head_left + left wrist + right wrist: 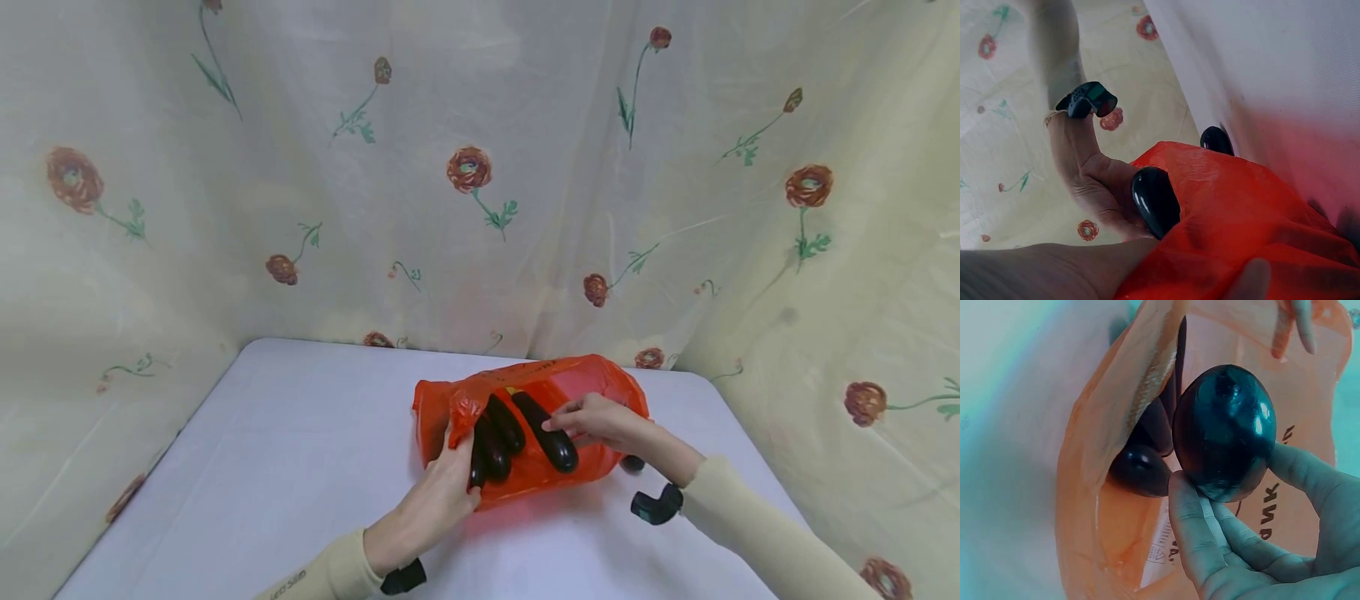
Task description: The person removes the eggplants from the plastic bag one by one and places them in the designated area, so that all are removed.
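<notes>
A thin orange-red plastic bag (450, 392) lies on its side, its mouth toward me. My left hand (441, 493) grips the bag's edge at the left of the opening. Between thumb and fingers, my right hand (594, 419) pinches a glossy dark eggplant (557, 448) at the mouth of the bag. The right wrist view shows the rounded end of this eggplant (1225, 431) between the fingertips. Several more eggplants (504, 423) lie inside, next to my left hand. In the left wrist view, the bag's film (1222, 194) hides most of its contents.
Another eggplant (632, 463) lies on the white table (322, 433) outside the bag, partly hidden by my right forearm. Behind the table hangs a flowered curtain (337, 208), which also runs along both sides. A dark band (657, 505) sits on my right wrist.
</notes>
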Motion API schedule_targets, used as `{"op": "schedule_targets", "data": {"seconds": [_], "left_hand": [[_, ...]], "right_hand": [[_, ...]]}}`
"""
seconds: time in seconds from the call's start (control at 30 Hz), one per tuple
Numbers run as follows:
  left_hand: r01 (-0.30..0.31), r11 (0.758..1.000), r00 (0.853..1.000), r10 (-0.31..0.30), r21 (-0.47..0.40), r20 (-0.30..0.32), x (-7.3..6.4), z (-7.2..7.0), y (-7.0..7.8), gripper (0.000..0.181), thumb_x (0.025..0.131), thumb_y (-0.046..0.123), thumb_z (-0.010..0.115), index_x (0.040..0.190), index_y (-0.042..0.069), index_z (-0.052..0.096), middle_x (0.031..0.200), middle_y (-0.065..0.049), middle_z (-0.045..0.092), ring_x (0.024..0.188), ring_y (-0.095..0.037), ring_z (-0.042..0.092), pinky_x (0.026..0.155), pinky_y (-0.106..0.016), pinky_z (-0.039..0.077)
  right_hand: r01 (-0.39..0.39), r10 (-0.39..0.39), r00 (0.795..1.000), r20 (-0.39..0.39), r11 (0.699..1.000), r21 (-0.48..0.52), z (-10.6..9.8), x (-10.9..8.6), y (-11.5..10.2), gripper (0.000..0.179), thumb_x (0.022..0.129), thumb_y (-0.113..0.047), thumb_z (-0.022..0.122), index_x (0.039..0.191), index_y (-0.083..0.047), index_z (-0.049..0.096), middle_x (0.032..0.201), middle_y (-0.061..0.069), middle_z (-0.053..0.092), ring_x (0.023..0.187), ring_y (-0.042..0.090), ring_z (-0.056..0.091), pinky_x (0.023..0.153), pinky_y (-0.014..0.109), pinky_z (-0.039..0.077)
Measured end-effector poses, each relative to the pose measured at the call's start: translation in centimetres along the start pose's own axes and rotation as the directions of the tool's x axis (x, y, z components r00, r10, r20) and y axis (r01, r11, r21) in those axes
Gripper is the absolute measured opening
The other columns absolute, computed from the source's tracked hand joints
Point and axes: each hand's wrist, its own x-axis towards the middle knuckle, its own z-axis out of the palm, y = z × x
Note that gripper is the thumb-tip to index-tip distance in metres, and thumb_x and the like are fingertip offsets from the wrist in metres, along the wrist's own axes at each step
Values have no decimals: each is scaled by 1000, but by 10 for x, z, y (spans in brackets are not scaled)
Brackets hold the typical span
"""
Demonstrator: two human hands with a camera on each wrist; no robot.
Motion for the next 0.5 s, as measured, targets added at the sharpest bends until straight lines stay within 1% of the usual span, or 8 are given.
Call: {"op": "schedule_targets", "data": {"seconds": [0.13, 0.23, 0.37, 0.5], "left_hand": [[-2, 1000, 1000, 2, 0, -4, 0, -1, 0, 94, 76, -9, 70, 151, 10, 17, 153, -16, 24, 121, -33, 55, 81, -39, 58], [4, 1000, 1000, -4, -11, -2, 1, -1, -1, 91, 76, -9, 70, 150, 11, 20, 152, -16, 25, 124, -31, 52, 83, -40, 57], [35, 999, 999, -34, -41, 16, 3, -4, 0, 89, 78, -8, 70, 149, 12, 22, 152, -15, 26, 128, -29, 47, 85, -43, 56], [70, 995, 997, -68, -66, 39, 5, -6, 0, 89, 79, -7, 70, 150, 12, 21, 153, -14, 26, 129, -31, 49, 85, -43, 55]], "right_hand": [[12, -12, 1000, 14, 1000, 1, -2, -5, 0, 46, 84, -29, 74, 119, 0, 66, 116, 15, 66, 97, 23, 64, 83, 38, 58], [27, -28, 999, 35, 999, 17, -5, -10, -1, 48, 85, -29, 73, 121, 2, 64, 119, 17, 65, 97, 23, 64, 85, 40, 57], [41, -43, 998, 48, 999, 32, -8, -17, -2, 51, 86, -29, 72, 124, 3, 62, 121, 18, 63, 98, 23, 63, 86, 40, 57], [50, -53, 996, 65, 998, 37, -12, -22, -3, 49, 87, -29, 71, 123, 2, 63, 119, 17, 64, 99, 23, 62, 86, 40, 57]]}}
